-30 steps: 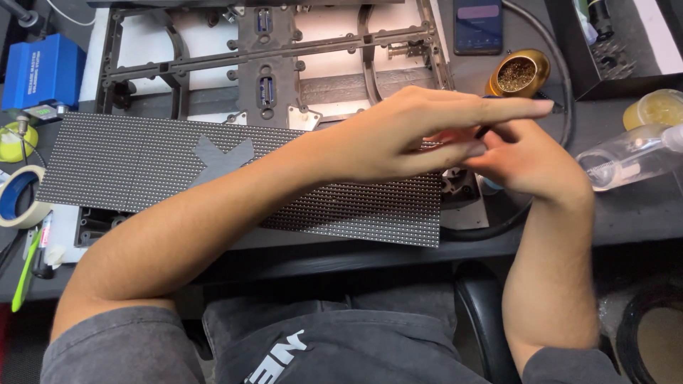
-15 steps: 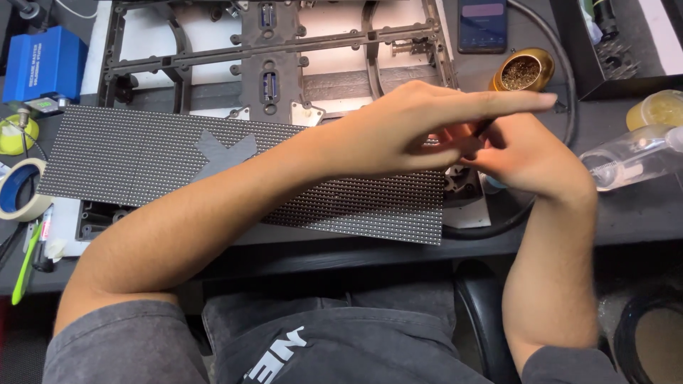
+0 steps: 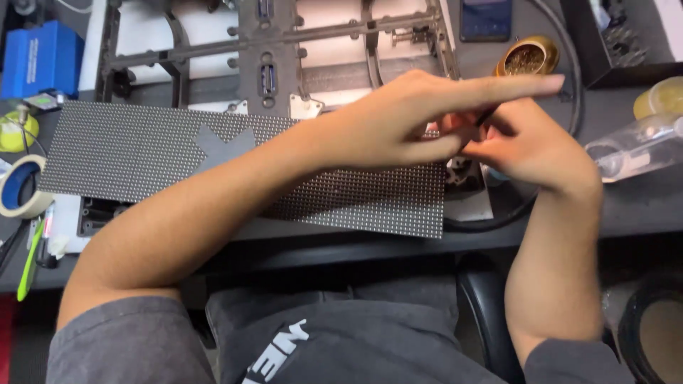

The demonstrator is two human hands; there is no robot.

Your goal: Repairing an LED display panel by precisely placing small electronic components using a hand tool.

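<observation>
My left hand reaches across from the left, its index finger stretched out straight and its other fingers curled down toward my right hand. The fingertips of both hands meet just past the right end of a long dark dotted LED panel. My right hand pinches a thin dark tool. Whatever small thing lies between the fingertips is hidden. A grey tape patch sits on the panel.
A grey metal frame lies behind the panel. Nearby are a brass bowl of metal wool, a phone, a clear bottle, a black cable loop, a blue box, a tape roll and a green pen.
Both hands stay joined at the same spot with only small finger movements. The view has shifted slightly.
</observation>
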